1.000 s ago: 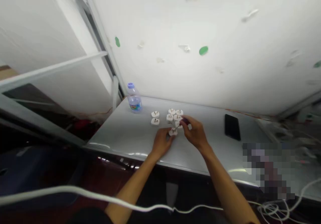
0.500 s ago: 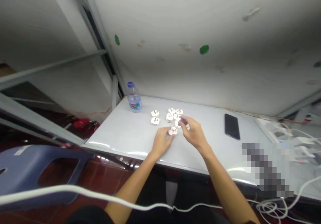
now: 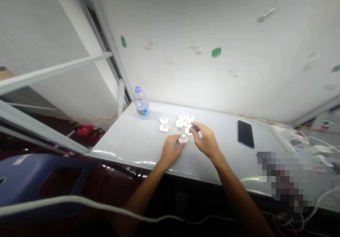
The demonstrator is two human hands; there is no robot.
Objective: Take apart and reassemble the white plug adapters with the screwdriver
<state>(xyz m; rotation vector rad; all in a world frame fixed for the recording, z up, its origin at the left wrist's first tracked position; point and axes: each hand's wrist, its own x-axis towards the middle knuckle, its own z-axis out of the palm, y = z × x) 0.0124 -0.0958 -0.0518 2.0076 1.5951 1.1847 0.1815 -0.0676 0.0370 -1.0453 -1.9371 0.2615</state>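
My left hand [image 3: 170,149] pinches a white plug [image 3: 183,139] between thumb and fingers, low over the table. My right hand [image 3: 204,138] is closed on a small screwdriver [image 3: 196,128] with a dark handle; its thin shaft slants down to the plug in my left hand. Most of the handle is hidden by the fingers. Just behind the hands lies a cluster of several white plugs [image 3: 180,124], pins up, partly covered by my right hand. Two more white plugs [image 3: 164,128] lie to the left, one behind the other.
A clear water bottle [image 3: 142,108] with a blue cap stands at the back left of the grey table [image 3: 132,145]. On the right lies a black phone [image 3: 245,133]. White cables [image 3: 321,159] pile up at the far right. A white cable [image 3: 106,207] crosses in front, near a blue stool [image 3: 23,180].
Both hands keep almost the same position, with the screwdriver still at the plug. The picture has become brighter on the wall and table.
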